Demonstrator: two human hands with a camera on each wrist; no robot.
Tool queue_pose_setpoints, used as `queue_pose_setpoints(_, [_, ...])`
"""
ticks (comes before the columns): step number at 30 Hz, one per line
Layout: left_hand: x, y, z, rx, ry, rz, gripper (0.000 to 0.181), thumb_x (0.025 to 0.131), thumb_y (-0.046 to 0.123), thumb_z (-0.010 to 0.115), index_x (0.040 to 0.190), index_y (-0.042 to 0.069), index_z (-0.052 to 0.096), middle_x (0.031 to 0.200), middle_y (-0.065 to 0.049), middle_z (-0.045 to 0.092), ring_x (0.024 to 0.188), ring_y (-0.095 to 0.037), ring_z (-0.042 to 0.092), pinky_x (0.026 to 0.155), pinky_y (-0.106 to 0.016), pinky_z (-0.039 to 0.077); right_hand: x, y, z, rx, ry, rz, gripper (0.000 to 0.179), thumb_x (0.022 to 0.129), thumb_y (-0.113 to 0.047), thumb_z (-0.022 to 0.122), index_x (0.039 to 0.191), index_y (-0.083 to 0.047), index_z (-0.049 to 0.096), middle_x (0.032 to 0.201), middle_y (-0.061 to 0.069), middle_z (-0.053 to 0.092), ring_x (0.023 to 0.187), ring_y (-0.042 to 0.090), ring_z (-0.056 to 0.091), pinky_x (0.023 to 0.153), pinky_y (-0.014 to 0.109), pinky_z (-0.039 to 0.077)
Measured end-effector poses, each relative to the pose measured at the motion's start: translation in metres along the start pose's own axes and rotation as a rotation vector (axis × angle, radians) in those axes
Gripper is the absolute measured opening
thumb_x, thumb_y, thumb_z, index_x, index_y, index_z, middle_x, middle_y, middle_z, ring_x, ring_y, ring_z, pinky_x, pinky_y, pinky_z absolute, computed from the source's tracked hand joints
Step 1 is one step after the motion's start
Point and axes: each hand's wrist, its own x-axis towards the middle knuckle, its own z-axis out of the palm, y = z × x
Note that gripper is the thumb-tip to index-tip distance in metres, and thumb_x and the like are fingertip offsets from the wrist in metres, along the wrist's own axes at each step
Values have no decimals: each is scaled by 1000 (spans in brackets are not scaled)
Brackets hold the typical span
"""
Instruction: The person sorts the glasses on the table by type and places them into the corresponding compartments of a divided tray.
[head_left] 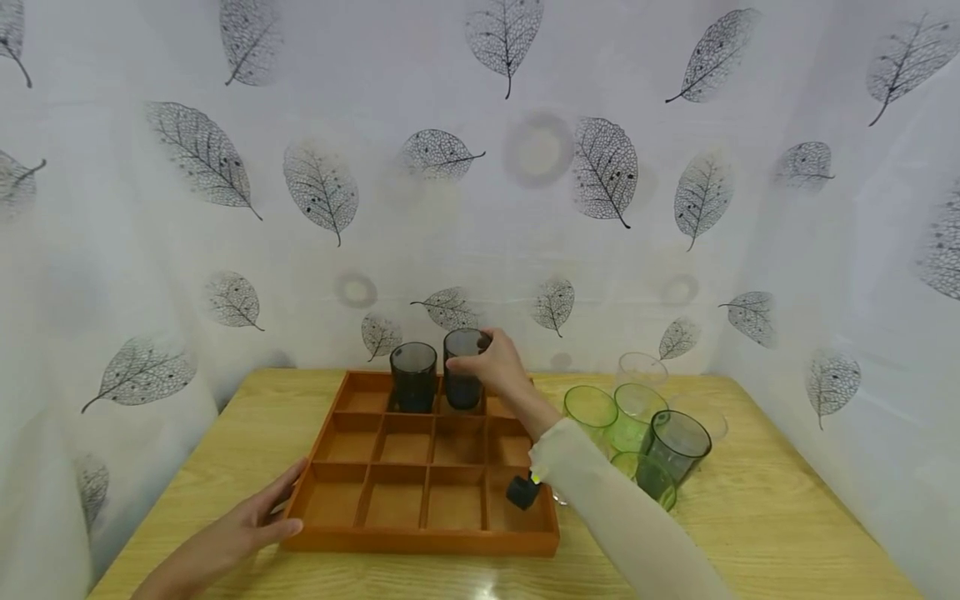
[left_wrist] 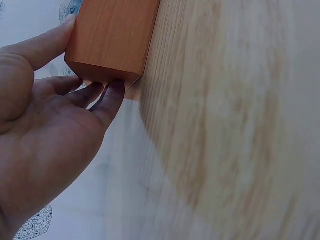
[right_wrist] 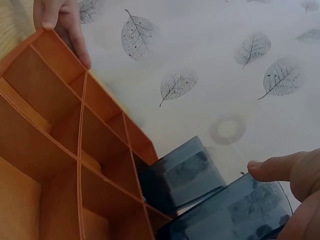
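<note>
An orange-brown wooden tray (head_left: 420,542) divided into several compartments lies on the table. My left hand (head_left: 247,521) holds its front left corner; in the left wrist view the thumb and the fingers (left_wrist: 114,100) lie on different sides of that corner. In the back row, a dark grey glass (head_left: 413,382) stands upright in the second compartment from the left. Beside it, my right hand (head_left: 497,367) grips another dark grey glass (head_left: 462,393) near its rim, upright at the third back compartment. Whether this glass touches the compartment floor cannot be told.
Right of the tray stand green glasses (head_left: 590,407), a tilted dark glass (head_left: 678,446) and clear glasses (head_left: 642,367), close together. A small black block (head_left: 522,492) is at my right cuff, over the tray's front right. A leaf-patterned curtain (head_left: 465,217) hangs behind the wooden table (head_left: 247,417).
</note>
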Motion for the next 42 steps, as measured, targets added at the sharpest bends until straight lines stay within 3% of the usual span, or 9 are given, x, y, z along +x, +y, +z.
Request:
queue_pose_setpoints(10, [1,0,-1,-10,-5,-25,77,113,22,45,164,4,-10,166,-31,-12,147,-62,-1,109,-47,39,12,31,14,21,-5,-10,89,84,-13,87,153,8,36,152,28,44,139,43,44,110,51,42])
queue_pose_setpoints(13, [1,1,0,-19,-3,-41,77,113,24,44,164,5,-10,166,-31,-12,147,-62,0,111,-54,38,11,36,16,50,-32,-26,94,84,-10,87,157,8,30,157,29,37,142,44,40,111,53,40])
queue_pose_setpoints(17, [1,2,0,-31,0,-67,78,113,27,44,164,6,-11,166,-32,-12,147,-62,0,112,-68,28,8,34,12,52,-54,-51,100,85,-15,86,160,6,24,162,28,30,145,45,37,112,56,38])
queue_pose_setpoints(20, [1,2,0,-31,0,-69,78,113,26,44,164,5,-11,166,-32,-12,147,-62,0,112,-68,28,5,31,6,30,-52,-57,98,89,-22,83,161,5,21,162,29,28,145,45,35,113,57,37])
queue_pose_setpoints(25, [2,0,0,-30,-2,-59,78,113,25,45,164,5,-11,166,-32,-11,147,-61,0,112,-60,33,-5,25,-8,13,-32,-55,90,96,-30,76,161,1,23,161,27,32,147,44,35,113,57,36])
queue_pose_setpoints(34, [0,-2,-3,-48,-19,-36,78,113,23,44,163,3,-12,166,-31,-15,147,-62,-4,100,-25,42,-35,10,-34,57,-94,-66,81,98,-32,73,161,-3,30,159,21,40,145,36,41,114,53,37])
queue_pose_setpoints(42, [1,0,0,-69,-17,-23,78,113,22,44,163,3,-12,166,-30,-14,148,-60,-5,94,-15,42,-68,14,-62,122,-169,-122,72,101,-25,70,160,-3,34,153,18,49,143,36,44,114,52,37])
